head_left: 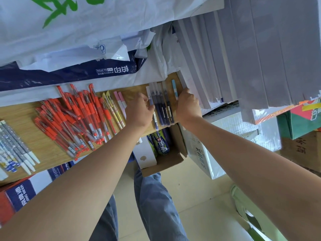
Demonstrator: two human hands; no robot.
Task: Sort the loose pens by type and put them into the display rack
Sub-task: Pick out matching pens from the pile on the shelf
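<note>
on the light wooden shelf top [26,117] in my head view, the pens lie in sorted groups. counting left to right, there are at least four grey dotted pens with white tips [20,150]. next is a heap of red-capped clear gel pens [76,115], too many and too overlapped for me to count. then come two yellow patterned pens [111,106], two pink pens [119,100], about five dark navy pens with clear caps [163,105] lying side by side, and one light blue pen [174,91] at the far right.

the dark navy pens sit between the two hands, their lower ends reaching the near edge of the shelf top. the left hand [139,110] is at their left side, fingers curled, thumb tip against the leftmost pen of the row. i cannot tell whether it pinches that pen or only touches it.

the right hand [188,105] is at their right side, knuckles up. its fingers curl down just beside the light blue pen and against a leaning stack of grey sheets [243,58]. its fingertips are hidden, so i cannot tell whether it grasps anything. below the shelf edge stands an open cardboard box [166,162].
</note>
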